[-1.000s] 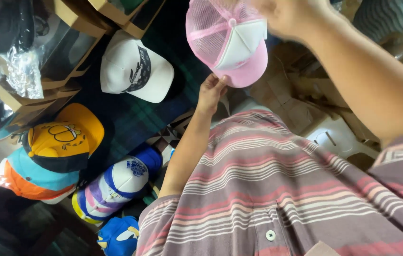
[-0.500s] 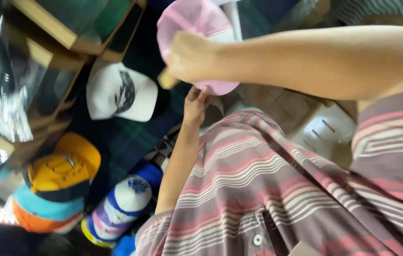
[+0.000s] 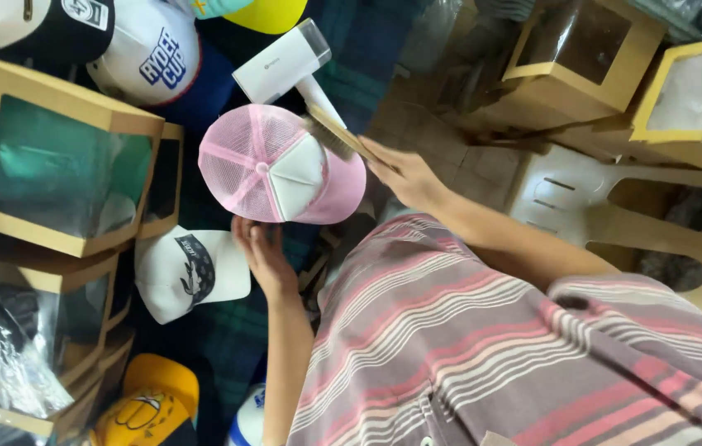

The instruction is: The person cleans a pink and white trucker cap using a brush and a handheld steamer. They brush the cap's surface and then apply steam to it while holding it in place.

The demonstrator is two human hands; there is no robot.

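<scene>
A pink cap (image 3: 280, 165) with a mesh back and a white front panel is held up in front of me. My left hand (image 3: 264, 256) grips it from underneath, at its lower edge. My right hand (image 3: 404, 175) holds a wooden-handled brush (image 3: 338, 132), whose bristles rest on the cap's top right side. I wear a striped shirt (image 3: 483, 347).
A white hair dryer (image 3: 280, 66) lies just beyond the cap. Brown windowed boxes (image 3: 53, 157) stand at left, more boxes (image 3: 582, 49) at top right. A white cap with a dark design (image 3: 190, 268), a yellow cap (image 3: 148, 405) and a white lettered cap (image 3: 152, 49) lie around. A beige plastic stool (image 3: 632, 206) stands at right.
My right hand held the pink cap high a second ago; now my left hand holds it lower and my right hand holds the brush against it. The camera view has shifted.
</scene>
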